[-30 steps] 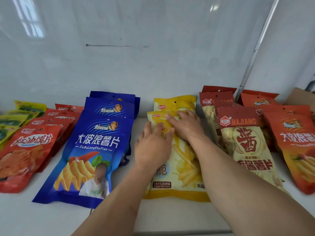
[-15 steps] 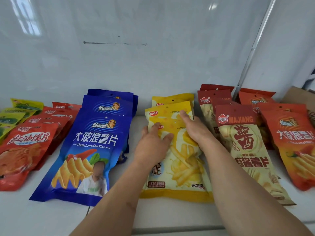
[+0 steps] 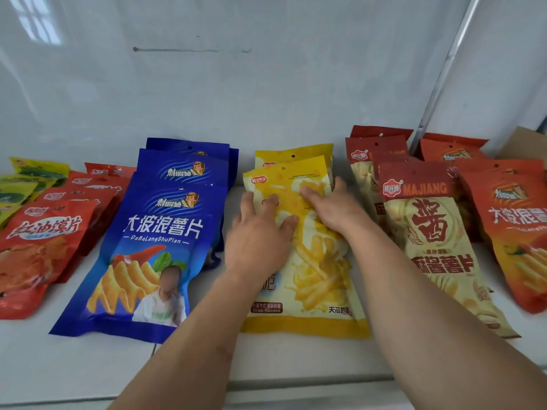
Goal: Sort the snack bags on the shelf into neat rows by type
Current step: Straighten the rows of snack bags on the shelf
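Observation:
A row of yellow fries bags [image 3: 319, 279] lies in the middle of the white shelf [image 3: 88, 368], overlapping from front to back. My left hand [image 3: 260, 235] lies on the front bag's upper left, fingers over its edge and thumb on its face. My right hand [image 3: 328, 208] holds the bag's upper right, and the foil is crumpled between the two hands. Blue chip bags [image 3: 154, 247] form a row to the left. Cream and red MAJIANG bags [image 3: 429, 232] form a row to the right.
Red bags [image 3: 44, 241] and green-yellow bags [image 3: 26, 179] lie at the far left. Orange-red bags [image 3: 515, 232] lie at the far right, with a cardboard box [image 3: 521, 143] behind them. A slanted metal post [image 3: 444, 69] stands against the white back wall.
Both hands have shifted on the front yellow bag, the right hand from its top to its upper right edge. The tops of two yellow bags behind it now show more.

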